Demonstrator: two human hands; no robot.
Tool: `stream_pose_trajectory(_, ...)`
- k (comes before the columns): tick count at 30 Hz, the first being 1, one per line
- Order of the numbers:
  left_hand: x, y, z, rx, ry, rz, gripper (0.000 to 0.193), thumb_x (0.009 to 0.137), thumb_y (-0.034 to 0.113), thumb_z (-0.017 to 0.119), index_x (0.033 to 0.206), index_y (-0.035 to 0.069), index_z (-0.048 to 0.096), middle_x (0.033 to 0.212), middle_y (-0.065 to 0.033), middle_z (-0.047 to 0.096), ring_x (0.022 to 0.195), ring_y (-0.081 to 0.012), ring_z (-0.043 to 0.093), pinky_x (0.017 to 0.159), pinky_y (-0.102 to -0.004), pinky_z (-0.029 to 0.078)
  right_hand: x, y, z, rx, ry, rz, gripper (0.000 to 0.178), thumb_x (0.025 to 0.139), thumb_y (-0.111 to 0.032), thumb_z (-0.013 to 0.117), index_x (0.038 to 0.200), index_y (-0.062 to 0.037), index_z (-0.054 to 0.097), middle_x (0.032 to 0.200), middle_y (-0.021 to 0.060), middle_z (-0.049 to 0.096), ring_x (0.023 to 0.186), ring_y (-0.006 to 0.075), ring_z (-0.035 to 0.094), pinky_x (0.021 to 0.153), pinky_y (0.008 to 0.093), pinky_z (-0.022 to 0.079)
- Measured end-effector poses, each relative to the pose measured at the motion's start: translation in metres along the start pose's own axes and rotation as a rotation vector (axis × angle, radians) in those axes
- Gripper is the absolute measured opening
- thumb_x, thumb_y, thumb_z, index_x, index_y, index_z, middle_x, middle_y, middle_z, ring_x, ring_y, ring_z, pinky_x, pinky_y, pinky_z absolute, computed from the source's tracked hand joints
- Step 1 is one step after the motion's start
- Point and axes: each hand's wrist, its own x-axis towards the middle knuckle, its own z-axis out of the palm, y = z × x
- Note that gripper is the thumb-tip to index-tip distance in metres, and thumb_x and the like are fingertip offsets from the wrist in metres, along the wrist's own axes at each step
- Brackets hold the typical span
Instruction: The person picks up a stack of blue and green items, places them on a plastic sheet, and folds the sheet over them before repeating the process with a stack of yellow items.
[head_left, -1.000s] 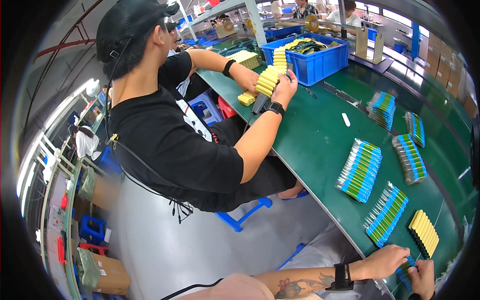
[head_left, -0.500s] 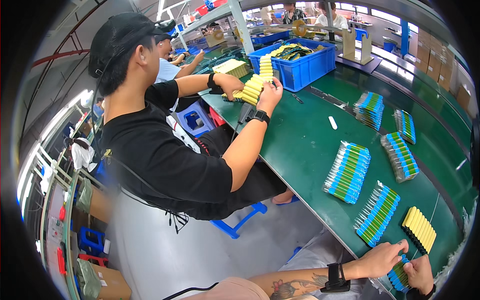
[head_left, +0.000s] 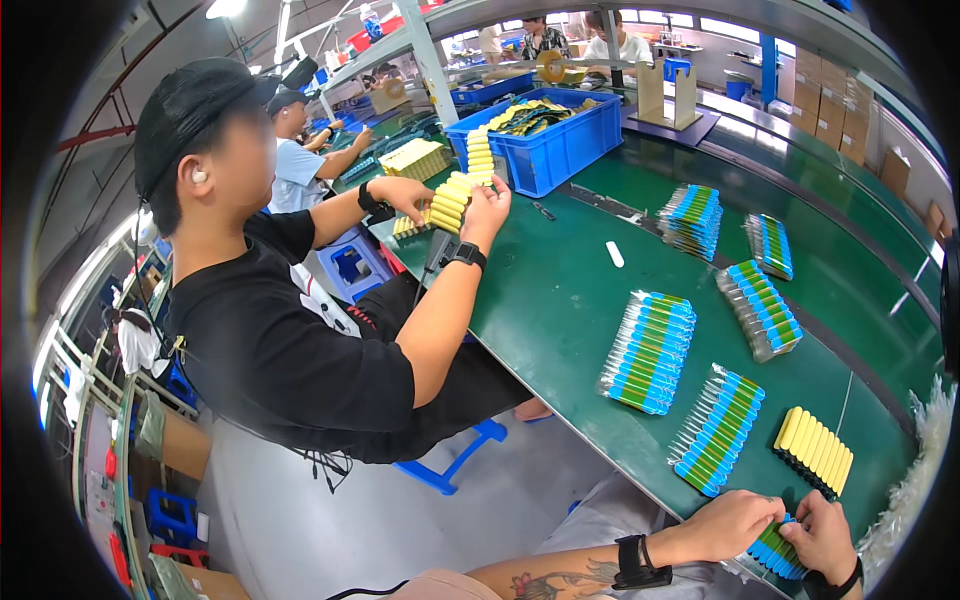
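At the table's near right edge, my left hand [head_left: 742, 522] and my right hand [head_left: 828, 538] meet over a row of narrow blue-and-green pieces [head_left: 774, 552]. My right thumb presses on the row, and the fingers of my left hand close at its upper end. Just beyond my hands lies a flat row of blue-and-green strips [head_left: 722, 428] with clear, pointed ends. To its right sits a block of yellow cylinders [head_left: 815, 447] with black ends. My fingers hide part of the held row.
More blue-and-green rows [head_left: 648, 352] and stacks [head_left: 690, 222] lie along the green table [head_left: 540, 310]. A white oval piece [head_left: 614, 254] is further back. At left, a co-worker [head_left: 290, 330] handles yellow cylinders [head_left: 455, 200] beside a blue bin [head_left: 560, 150]. Fluffy clear plastic [head_left: 915, 490] hangs at right.
The view has shifted, so the scene sits further left. My hands have drawn closer together over the held row, my left fingers now bent down at its upper end.
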Motion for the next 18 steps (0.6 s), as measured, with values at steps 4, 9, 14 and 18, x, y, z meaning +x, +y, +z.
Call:
stream_pose_trajectory(4,-0.001,0.004,-0.004,0.005,-0.014,0.023,0.019,0.094,0.01,0.053,0.107,0.0,0.063,0.094,-0.0194,0.068,0.088,-0.04,0.064,0.075,-0.0461,0.049,-0.015,0.009,-0.009,-0.047,0.055,-0.005,0.041,0.081,-0.033,0.07,0.065,0.002,0.054,0.058,0.0207,0.054,0.052,0.0388,0.056,0.05,0.0434,0.042)
stream_pose_trajectory(9,-0.001,-0.001,0.001,0.011,0.005,0.036,0.019,0.094,0.009,0.051,0.107,0.0,0.062,0.094,-0.0197,0.068,0.088,-0.0402,0.064,0.075,-0.0471,0.049,-0.016,0.019,-0.004,-0.093,0.149,-0.091,0.052,0.091,-0.035,0.06,0.06,0.0057,0.051,0.058,0.0264,0.049,0.051,0.0442,0.05,0.048,0.0484,0.035)
stream_pose_trajectory(14,-0.003,0.002,0.001,0.026,0.012,0.015,0.018,0.094,0.008,0.051,0.105,0.0,0.061,0.094,-0.0201,0.068,0.087,-0.0399,0.064,0.073,-0.0473,0.048,-0.01,0.035,0.006,-0.095,0.124,-0.101,0.046,0.089,-0.029,0.063,0.06,0.0052,0.052,0.058,0.0256,0.05,0.051,0.043,0.05,0.048,0.0464,0.036)
stream_pose_trajectory(18,-0.003,0.011,-0.004,0.089,-0.055,0.0,0.023,0.089,0.008,0.056,0.11,0.0,0.06,0.095,-0.0191,0.065,0.084,-0.0385,0.064,0.072,-0.0467,0.049,-0.007,0.018,0.001,0.006,0.096,0.021,0.032,0.08,-0.017,0.072,0.063,0.004,0.054,0.055,0.02,0.054,0.05,0.034,0.057,0.05,0.0396,0.044)
